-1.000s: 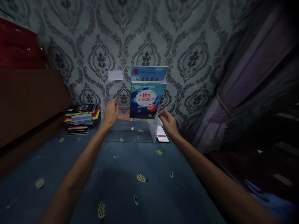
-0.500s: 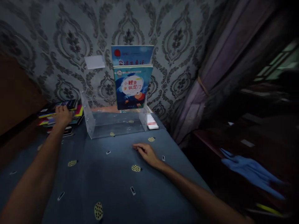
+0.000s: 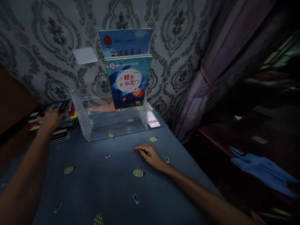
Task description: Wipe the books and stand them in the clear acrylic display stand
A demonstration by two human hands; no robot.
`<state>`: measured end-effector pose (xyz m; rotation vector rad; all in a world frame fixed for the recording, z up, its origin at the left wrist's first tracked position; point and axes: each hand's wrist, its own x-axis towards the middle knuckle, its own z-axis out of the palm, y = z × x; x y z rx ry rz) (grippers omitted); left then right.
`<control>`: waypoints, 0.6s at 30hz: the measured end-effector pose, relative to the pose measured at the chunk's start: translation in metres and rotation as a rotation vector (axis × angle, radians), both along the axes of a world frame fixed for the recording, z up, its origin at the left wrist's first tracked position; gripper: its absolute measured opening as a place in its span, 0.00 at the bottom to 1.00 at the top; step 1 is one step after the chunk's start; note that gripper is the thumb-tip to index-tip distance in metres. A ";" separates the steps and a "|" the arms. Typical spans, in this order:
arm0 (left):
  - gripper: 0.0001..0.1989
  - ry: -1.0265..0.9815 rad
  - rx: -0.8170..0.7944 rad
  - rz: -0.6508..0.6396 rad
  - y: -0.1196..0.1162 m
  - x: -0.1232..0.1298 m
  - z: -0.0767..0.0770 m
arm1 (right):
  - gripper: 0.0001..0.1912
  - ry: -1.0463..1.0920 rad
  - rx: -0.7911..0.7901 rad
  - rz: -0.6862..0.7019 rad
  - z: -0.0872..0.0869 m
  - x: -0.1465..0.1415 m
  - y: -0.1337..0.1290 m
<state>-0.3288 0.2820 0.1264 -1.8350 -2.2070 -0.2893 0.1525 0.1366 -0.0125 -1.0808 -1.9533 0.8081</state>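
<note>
On the left side of the table, my left hand lies over a stack of books, fingers spread on the upper ones; it is open. Under and beyond it are dark covers and bright-edged books. My right hand rests on the tablecloth, in front of the rack, with loosely bent fingers and nothing visible in them. A clear acrylic rack stands against the wall. Upright at its right end is a blue book with a fish on its cover, and behind that a taller blue book.
The table's blue cloth has a pineapple print. White paper with red marks lies right of the rack. A white label shows near the rack's upper left. A tied purple curtain hangs at right; blue fabric lies beyond the table edge.
My left hand's fingers have spread out over the book stack, where they were more curled before. My right hand stays in the same place on the cloth. The camera has shifted slightly.
</note>
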 end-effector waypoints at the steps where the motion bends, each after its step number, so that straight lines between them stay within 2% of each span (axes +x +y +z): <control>1: 0.24 0.040 -0.008 0.062 -0.005 0.003 0.002 | 0.15 -0.001 0.015 0.007 -0.001 0.000 0.000; 5: 0.22 0.158 -0.024 0.091 -0.017 0.015 0.013 | 0.15 0.005 0.043 0.036 -0.005 0.002 0.004; 9: 0.24 0.191 -0.045 0.123 -0.009 0.020 0.019 | 0.15 -0.010 0.015 0.041 -0.005 0.004 0.005; 14: 0.22 0.180 -0.083 0.116 -0.002 0.014 0.017 | 0.16 -0.011 0.008 0.036 -0.001 0.003 0.004; 18: 0.21 0.275 -0.076 0.065 -0.013 0.010 0.012 | 0.16 -0.017 0.008 0.019 -0.003 0.003 0.004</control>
